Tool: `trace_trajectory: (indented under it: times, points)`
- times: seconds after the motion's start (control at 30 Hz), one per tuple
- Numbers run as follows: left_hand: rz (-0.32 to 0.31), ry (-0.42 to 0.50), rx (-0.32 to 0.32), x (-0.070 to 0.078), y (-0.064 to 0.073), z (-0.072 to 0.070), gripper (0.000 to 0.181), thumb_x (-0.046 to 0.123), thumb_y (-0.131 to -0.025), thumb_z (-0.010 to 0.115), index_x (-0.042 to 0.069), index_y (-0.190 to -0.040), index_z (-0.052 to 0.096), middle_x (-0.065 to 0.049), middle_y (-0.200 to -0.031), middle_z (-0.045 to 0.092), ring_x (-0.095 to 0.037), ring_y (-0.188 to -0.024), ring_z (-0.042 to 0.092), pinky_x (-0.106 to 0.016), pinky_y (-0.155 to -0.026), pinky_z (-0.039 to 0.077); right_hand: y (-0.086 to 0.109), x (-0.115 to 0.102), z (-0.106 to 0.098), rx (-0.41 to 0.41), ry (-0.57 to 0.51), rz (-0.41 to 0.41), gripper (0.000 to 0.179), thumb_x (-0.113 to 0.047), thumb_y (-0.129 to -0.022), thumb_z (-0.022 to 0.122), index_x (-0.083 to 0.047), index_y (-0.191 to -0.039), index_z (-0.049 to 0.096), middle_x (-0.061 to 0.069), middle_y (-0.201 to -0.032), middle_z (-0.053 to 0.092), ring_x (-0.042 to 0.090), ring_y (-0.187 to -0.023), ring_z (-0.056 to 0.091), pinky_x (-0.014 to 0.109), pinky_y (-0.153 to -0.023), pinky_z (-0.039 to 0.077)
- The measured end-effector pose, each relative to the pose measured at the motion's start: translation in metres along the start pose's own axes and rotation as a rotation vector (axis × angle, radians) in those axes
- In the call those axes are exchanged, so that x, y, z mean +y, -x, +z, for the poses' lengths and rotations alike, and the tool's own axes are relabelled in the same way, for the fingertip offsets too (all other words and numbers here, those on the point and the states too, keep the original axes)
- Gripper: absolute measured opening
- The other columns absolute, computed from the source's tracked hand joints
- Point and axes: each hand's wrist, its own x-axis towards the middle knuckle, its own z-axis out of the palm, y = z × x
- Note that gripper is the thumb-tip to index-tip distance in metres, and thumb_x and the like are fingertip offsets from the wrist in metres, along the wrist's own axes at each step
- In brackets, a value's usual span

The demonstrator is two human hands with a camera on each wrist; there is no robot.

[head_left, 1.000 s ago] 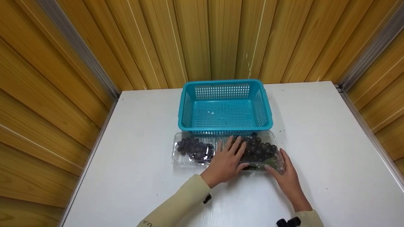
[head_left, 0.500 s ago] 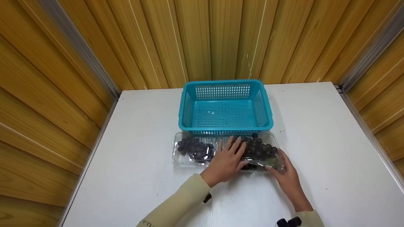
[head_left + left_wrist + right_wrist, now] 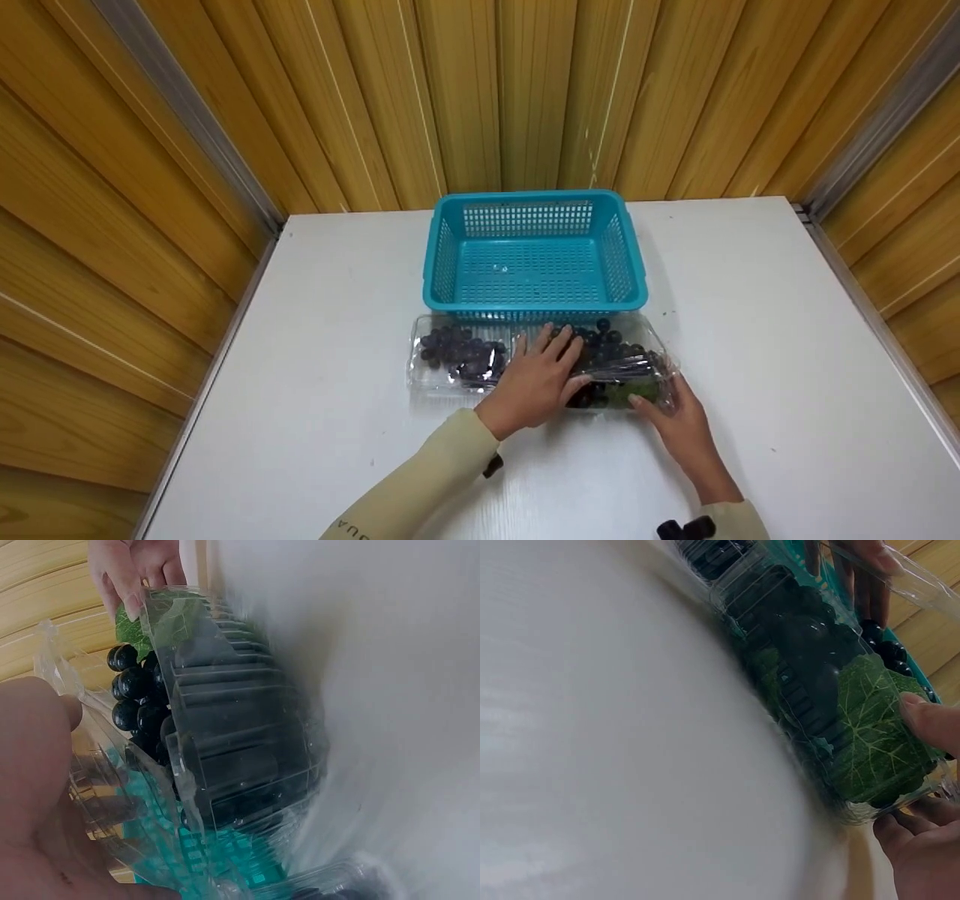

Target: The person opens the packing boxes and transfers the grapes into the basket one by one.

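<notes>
Two clear plastic clamshell boxes of dark grapes lie side by side in the head view. My left hand (image 3: 529, 390) lies spread over the right-hand box (image 3: 802, 697), its thumb hooked at the front edge of the lid (image 3: 622, 367). That lid is raised along its front, tilting back. Under it show dark grapes (image 3: 135, 682) and a green leaf (image 3: 870, 735). My right hand (image 3: 682, 427) grips the box's right front corner, thumb over the front rim by the leaf, fingers around the end and underside. The left-hand box (image 3: 435, 386) has its lid down over its grapes.
A turquoise plastic basket (image 3: 536, 307) stands right behind the boxes, with nothing in it. The white table (image 3: 337, 300) spreads around them, and wood-patterned walls (image 3: 525, 97) enclose its back and sides.
The front edge of the right-hand box's lid has risen and tipped back, uncovering grapes and leaf at the front. Both hands have stayed nearly in place.
</notes>
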Motion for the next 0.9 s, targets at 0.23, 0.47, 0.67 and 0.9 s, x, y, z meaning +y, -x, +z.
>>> trace_trajectory:
  times: [0.23, 0.47, 0.67, 0.9]
  points:
    - [-0.003, 0.009, -0.023, 0.0, 0.0, -0.003, 0.067, 0.06, -0.1, 0.015, 0.021, -0.153, 0.029, -0.002, -0.16, 0.028, -0.027, -0.149, 0.023, -0.056, -0.114, 0.029, 0.001, 0.0, -0.001, -0.012, 0.003, -0.012, 0.096, -0.038, -0.089, 0.068, -0.013, -0.157, 0.003, 0.009, -0.163, 0.008, 0.032, -0.15, 0.01, 0.042, -0.115, 0.023]
    - [-0.005, 0.038, -0.042, 0.0, -0.001, -0.009, 0.067, 0.061, -0.099, 0.018, 0.022, -0.152, 0.031, -0.001, -0.158, 0.031, -0.026, -0.148, 0.026, -0.055, -0.114, 0.03, 0.002, 0.0, -0.002, -0.01, -0.002, -0.035, 0.093, -0.035, -0.089, 0.068, -0.013, -0.157, 0.007, 0.011, -0.163, 0.011, 0.034, -0.149, 0.012, 0.044, -0.115, 0.024]
    - [0.006, 0.06, -0.052, -0.002, -0.002, -0.015, 0.067, 0.062, -0.099, 0.024, 0.021, -0.151, 0.035, -0.002, -0.157, 0.035, -0.027, -0.146, 0.029, -0.054, -0.112, 0.033, 0.004, -0.001, -0.003, 0.001, 0.018, -0.031, 0.092, -0.035, -0.09, 0.068, -0.014, -0.157, 0.008, 0.013, -0.162, 0.014, 0.034, -0.149, 0.016, 0.037, -0.113, 0.028]
    - [0.016, 0.076, -0.064, -0.004, -0.004, -0.02, 0.068, 0.064, -0.097, 0.025, 0.022, -0.149, 0.039, -0.001, -0.154, 0.039, -0.026, -0.145, 0.033, -0.054, -0.112, 0.034, 0.006, 0.002, -0.005, -0.011, 0.007, -0.023, 0.092, -0.033, -0.09, 0.068, -0.015, -0.157, 0.006, 0.011, -0.162, 0.015, 0.033, -0.149, 0.017, 0.041, -0.114, 0.026]
